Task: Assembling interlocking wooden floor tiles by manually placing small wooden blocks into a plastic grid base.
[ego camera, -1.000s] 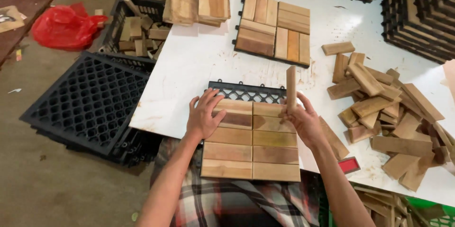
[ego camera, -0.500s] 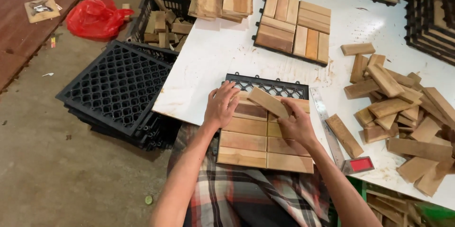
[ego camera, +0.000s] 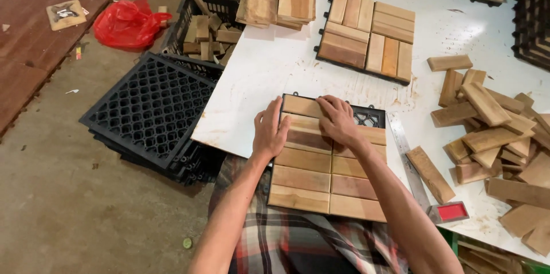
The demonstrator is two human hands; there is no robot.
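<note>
A square deck tile [ego camera: 321, 176] of wooden slats on a black plastic grid base lies at the near edge of the white table [ego camera: 269, 73]. My left hand [ego camera: 269, 131] rests flat on the tile's left edge, fingers apart. My right hand [ego camera: 338, 119] presses down on a light wooden slat [ego camera: 301, 105] in the tile's top row. To the right of that slat, a patch of the black grid [ego camera: 366, 117] shows bare.
A finished slat tile [ego camera: 366, 36] lies farther back. Loose wooden slats [ego camera: 492, 131] are heaped at the right, with a metal ruler [ego camera: 408, 156] and a red-topped block [ego camera: 451, 212]. Stacked black grids [ego camera: 152, 108], a crate of wood offcuts [ego camera: 209, 28] and a red bag [ego camera: 126, 22] sit on the floor at left.
My right hand brought the slat down from upright, laid it across the tile's top row and now presses it flat. My left hand stayed on the tile's left side.
</note>
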